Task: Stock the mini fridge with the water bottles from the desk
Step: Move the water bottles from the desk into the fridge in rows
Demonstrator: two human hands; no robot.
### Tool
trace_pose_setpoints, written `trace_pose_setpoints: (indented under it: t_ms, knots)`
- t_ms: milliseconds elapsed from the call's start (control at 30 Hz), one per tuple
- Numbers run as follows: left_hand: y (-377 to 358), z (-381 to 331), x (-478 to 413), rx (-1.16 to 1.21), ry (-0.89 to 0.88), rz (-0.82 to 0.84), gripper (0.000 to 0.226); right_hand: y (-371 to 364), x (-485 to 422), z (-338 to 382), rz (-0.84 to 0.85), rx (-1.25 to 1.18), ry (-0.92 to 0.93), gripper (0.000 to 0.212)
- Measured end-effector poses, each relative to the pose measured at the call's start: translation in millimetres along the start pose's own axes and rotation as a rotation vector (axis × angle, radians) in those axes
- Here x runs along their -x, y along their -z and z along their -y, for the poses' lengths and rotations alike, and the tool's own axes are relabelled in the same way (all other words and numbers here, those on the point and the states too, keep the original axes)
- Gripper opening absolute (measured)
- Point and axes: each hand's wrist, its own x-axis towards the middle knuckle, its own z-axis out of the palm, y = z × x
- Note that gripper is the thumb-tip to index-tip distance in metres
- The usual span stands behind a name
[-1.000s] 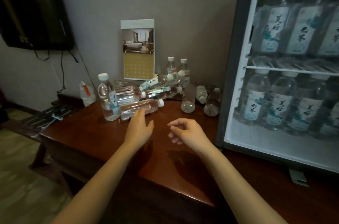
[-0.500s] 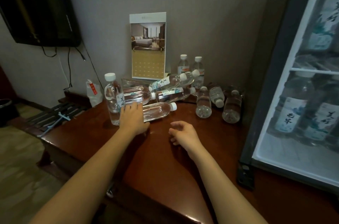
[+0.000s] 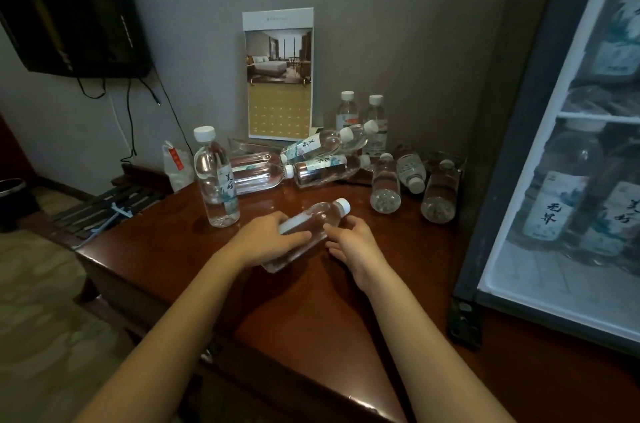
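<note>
My left hand [image 3: 268, 240] is wrapped around a clear water bottle [image 3: 318, 220] with a white cap, which lies tilted over the brown desk [image 3: 329, 311]. My right hand [image 3: 353, 240] touches the same bottle from the right, fingers curled loosely at its side. One labelled bottle [image 3: 216, 180] stands upright to the left. Several more bottles [image 3: 318, 159] lie or stand in a heap near the wall. The mini fridge [image 3: 581, 180] stands at the right with its interior showing several stocked bottles.
A standing calendar card [image 3: 278, 76] leans on the wall behind the heap. A small white packet [image 3: 176, 164] sits at the desk's left edge. A wall TV [image 3: 69, 3] hangs upper left, cables dangling. A slatted rack [image 3: 104, 208] stands lower left.
My left hand closed on the lying bottle and pulled it toward me, away from the heap. My right hand moved up against it. The view shifted left, so less of the fridge shows.
</note>
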Motion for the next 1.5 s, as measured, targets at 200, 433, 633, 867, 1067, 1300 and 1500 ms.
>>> trace_pose_setpoints:
  t_ms: [200, 433, 633, 867, 1067, 1300, 1500]
  knots:
    - [-24.3, 2.4, 30.4, 0.797, -0.018, 0.021, 0.014, -0.3, 0.9, 0.8, 0.025, -0.133, -0.05, 0.075]
    - [-38.1, -13.0, 42.9, 0.959, -0.061, 0.039, 0.059, 11.2, 7.3, 5.1, 0.069, -0.286, -0.137, 0.081]
    - [-43.5, -34.9, 46.8, 0.85, -0.121, -0.015, 0.085, 17.4, 17.6, 8.5, 0.222, -0.384, -0.233, 0.054]
    - [-46.6, -51.9, 54.0, 0.874, -0.251, 0.012, 0.11, 21.2, 22.9, 12.0, 0.266, -0.401, 0.046, 0.039]
    - [-46.8, -70.8, 66.2, 0.645, -0.29, -0.045, 0.122, 31.9, 40.7, 11.9, 0.232, -0.257, 0.129, 0.024]
    - [-55.2, -88.3, 89.9, 0.777, -0.326, 0.027, 0.09, 57.5, 77.0, 6.5, 0.218, -0.164, 0.109, 0.033]
    - [-61.5, -114.0, 115.8, 0.923, -0.409, 0.138, 0.081, 89.8, 113.8, 7.7, 0.15, -0.094, 0.173, 0.039]
